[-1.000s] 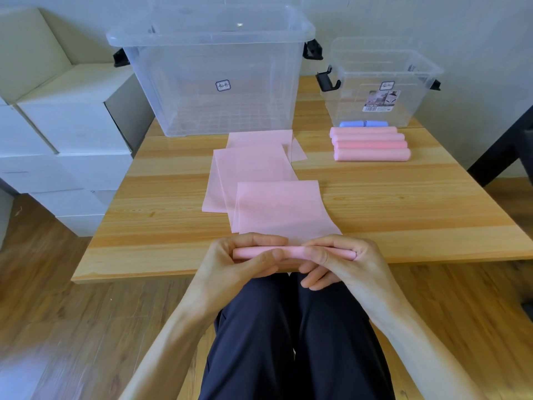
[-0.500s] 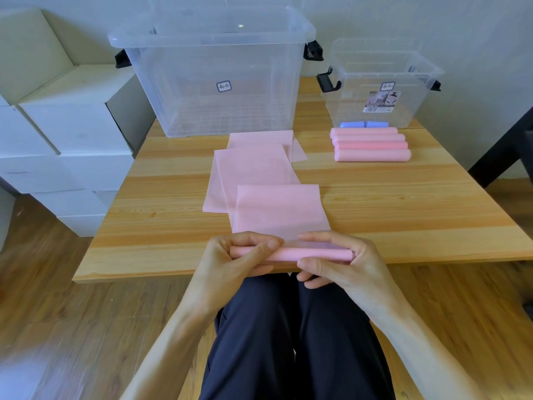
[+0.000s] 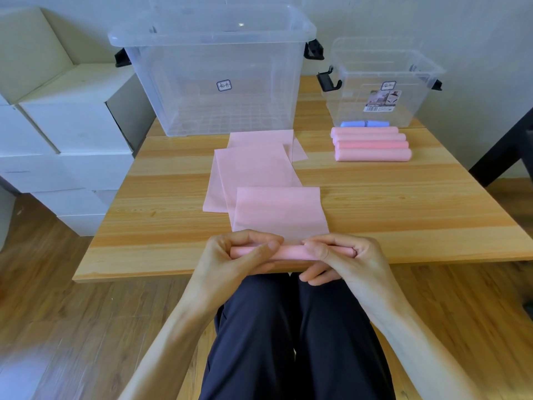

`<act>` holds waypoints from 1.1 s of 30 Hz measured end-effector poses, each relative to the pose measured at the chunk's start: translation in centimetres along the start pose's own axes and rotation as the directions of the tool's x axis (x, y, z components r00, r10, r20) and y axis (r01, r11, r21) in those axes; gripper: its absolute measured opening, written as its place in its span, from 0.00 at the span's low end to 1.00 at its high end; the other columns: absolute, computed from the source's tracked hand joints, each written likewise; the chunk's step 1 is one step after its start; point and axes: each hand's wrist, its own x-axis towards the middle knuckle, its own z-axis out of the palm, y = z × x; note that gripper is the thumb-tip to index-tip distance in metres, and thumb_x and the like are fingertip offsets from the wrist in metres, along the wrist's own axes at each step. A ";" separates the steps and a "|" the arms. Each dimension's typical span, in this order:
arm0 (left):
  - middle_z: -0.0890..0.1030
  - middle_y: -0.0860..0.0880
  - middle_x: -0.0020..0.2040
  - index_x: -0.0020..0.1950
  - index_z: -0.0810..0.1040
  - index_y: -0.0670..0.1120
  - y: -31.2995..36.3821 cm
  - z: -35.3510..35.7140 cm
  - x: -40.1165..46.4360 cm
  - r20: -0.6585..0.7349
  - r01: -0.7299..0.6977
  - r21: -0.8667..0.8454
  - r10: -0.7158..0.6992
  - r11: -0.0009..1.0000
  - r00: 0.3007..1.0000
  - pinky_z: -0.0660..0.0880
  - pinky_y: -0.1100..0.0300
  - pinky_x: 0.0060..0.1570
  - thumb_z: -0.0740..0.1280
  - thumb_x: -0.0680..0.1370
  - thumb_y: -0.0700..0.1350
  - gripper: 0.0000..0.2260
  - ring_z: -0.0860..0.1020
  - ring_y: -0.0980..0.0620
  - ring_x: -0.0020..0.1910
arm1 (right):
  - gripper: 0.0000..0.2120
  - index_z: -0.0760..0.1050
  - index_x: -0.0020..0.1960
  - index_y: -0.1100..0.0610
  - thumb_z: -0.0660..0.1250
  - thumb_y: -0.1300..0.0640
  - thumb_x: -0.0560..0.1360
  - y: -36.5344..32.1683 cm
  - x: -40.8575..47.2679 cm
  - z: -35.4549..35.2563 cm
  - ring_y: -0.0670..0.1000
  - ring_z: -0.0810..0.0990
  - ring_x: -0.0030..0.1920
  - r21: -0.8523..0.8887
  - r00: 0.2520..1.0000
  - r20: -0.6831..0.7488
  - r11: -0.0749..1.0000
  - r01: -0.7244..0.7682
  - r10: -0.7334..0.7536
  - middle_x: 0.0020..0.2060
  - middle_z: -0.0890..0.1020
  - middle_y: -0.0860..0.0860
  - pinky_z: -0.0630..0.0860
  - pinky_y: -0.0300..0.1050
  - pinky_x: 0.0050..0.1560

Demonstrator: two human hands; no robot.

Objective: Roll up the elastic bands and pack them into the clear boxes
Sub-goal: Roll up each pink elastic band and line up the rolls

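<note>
Since a second ago the roll has been getting thicker and creeping up the counter [image 3: 161, 249]; the flat tail of the pink elastic band [image 3: 278, 210] is getting shorter, and both hands have moved forward with it.

Left hand [image 3: 230, 261] is holding the left end of the rolled part [image 3: 288, 253], thumb on top, fingers curled over the far side. Right hand [image 3: 349, 261] is holding the right end in the same grip, so both grips are holding the roll. It is sitting at the near edge of the counter. Its middle is showing between the hands; the left end is mostly hidden by fingers.

The unrolled band is running away in overlapping folds toward the big clear box [image 3: 213, 79]; how many layers are lying there is hard to tell.

Four finished pink rolls [image 3: 372, 144] are lying side by side in front of the small clear box [image 3: 383, 85]. Two blue rolls [image 3: 364, 123] are sitting right at that box's base; cannot tell whether they are inside or just in front.

White cartons [image 3: 66, 131] are stacking up on the left, cut off by the frame.
</note>
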 end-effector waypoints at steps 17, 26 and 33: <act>0.87 0.44 0.47 0.48 0.85 0.40 0.4 0.4 0.1 0.001 0.002 -0.023 -0.002 1.000 1.000 0.81 0.63 0.47 0.72 0.71 0.44 0.10 0.85 0.49 0.49 | 0.09 0.85 0.49 0.58 0.74 0.59 0.69 0.1 0.3 0.0 0.57 0.86 0.37 0.007 1.000 -0.013 1.000 0.023 -0.023 0.38 0.87 0.57 0.83 0.43 0.37; 0.87 0.43 0.46 0.49 0.85 0.40 0.5 0.4 0.1 -0.003 0.003 -0.003 -0.003 1.000 1.000 0.80 0.64 0.45 0.72 0.71 0.45 0.11 0.86 0.49 0.47 | 0.10 0.84 0.50 0.59 0.74 0.60 0.69 0.2 0.3 -0.1 0.56 0.86 0.37 0.031 0.999 -0.020 0.999 0.037 -0.036 0.38 0.86 0.59 0.82 0.42 0.37; 0.87 0.46 0.45 0.49 0.85 0.41 0.7 0.6 0.3 -0.040 -0.007 0.009 0.007 1.000 0.999 0.80 0.65 0.43 0.72 0.70 0.45 0.11 0.86 0.52 0.45 | 0.13 0.84 0.52 0.56 0.75 0.60 0.67 0.0 0.5 -0.2 0.55 0.87 0.39 0.060 0.999 0.002 0.998 0.034 -0.034 0.39 0.87 0.57 0.82 0.42 0.38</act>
